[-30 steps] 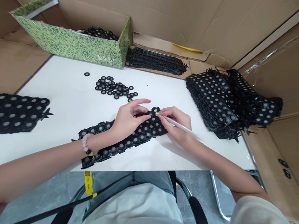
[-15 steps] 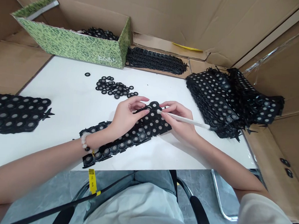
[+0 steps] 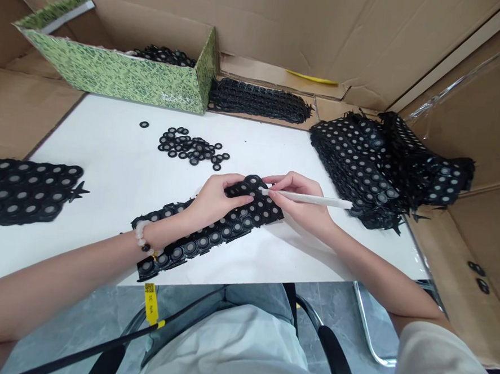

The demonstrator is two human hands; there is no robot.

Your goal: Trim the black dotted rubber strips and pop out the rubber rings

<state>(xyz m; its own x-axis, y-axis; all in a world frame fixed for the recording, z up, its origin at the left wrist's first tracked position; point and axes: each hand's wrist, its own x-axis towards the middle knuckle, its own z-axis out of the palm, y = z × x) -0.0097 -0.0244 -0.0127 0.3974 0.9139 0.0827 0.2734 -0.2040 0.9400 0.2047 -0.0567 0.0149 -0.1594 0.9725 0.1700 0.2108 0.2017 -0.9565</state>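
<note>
A black sheet of moulded rubber rings with grey centres (image 3: 204,242) lies slantwise on the white table. My left hand (image 3: 215,202) is closed on its upper right part, thumb on top and fingers behind the far edge. In my right hand (image 3: 302,201) is a slim white pen-like stick (image 3: 325,201). Its tip rests on the sheet near the far right end, close to my left thumb. Some right fingers reach behind the sheet's far edge. Beyond my left hand lies a heap of loose black rings (image 3: 189,144).
At the back stands a green patterned box (image 3: 112,77) holding black pieces. Beside it is a stack of black strips (image 3: 259,100). A large pile of ring sheets (image 3: 362,160) sits at the right, another sheet (image 3: 25,190) at the left. Cardboard walls (image 3: 285,25) surround the table.
My left fingers have come down from a raised pinch onto the sheet's edge. One more loose ring lies at the near side of the heap. The sheet's right end has shifted slightly.
</note>
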